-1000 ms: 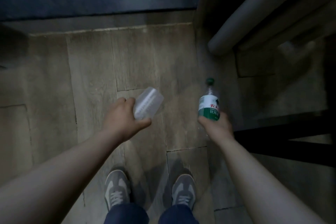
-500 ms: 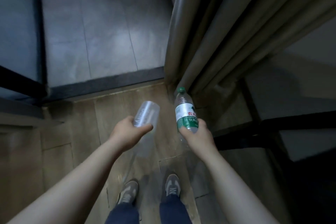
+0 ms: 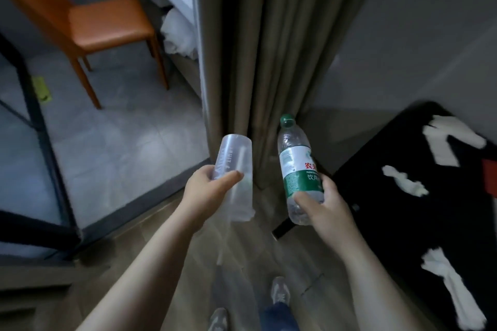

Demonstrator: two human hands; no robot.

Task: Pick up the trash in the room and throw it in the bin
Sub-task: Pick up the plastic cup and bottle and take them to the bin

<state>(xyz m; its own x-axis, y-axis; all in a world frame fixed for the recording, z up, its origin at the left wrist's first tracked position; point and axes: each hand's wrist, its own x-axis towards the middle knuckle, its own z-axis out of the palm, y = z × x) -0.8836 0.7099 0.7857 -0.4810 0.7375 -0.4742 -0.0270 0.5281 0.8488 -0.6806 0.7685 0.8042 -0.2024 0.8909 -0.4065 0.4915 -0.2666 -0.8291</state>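
A: hands status?
B: left hand [image 3: 208, 192] wrapped round a clear plastic cup [image 3: 233, 169], thumb across the front, fingers curled behind. Cup is tilted, one end pointing up and away from the person, other end low by the wrist. Can't tell which end is the mouth

A: right?
B: right hand [image 3: 326, 208] closed on the lower part of a water bottle [image 3: 297, 166], green cap, white and green label. Bottle near upright, cap leaning slightly left. Looks nearly empty

A: where are both items
B: in the air in front of the person, side by side, not touching, just in front of the curtain [image 3: 258, 48]

A: other trash?
B: white crumpled tissues [image 3: 404, 180] on the black table [image 3: 376, 209] to the right. Small yellow-green scrap [image 3: 42, 90] on the grey tile floor, left of the orange chair [image 3: 107, 24]

A: bin?
B: can't tell; white bag-like thing [image 3: 178, 33] under the counter behind the chair, unclear what it is
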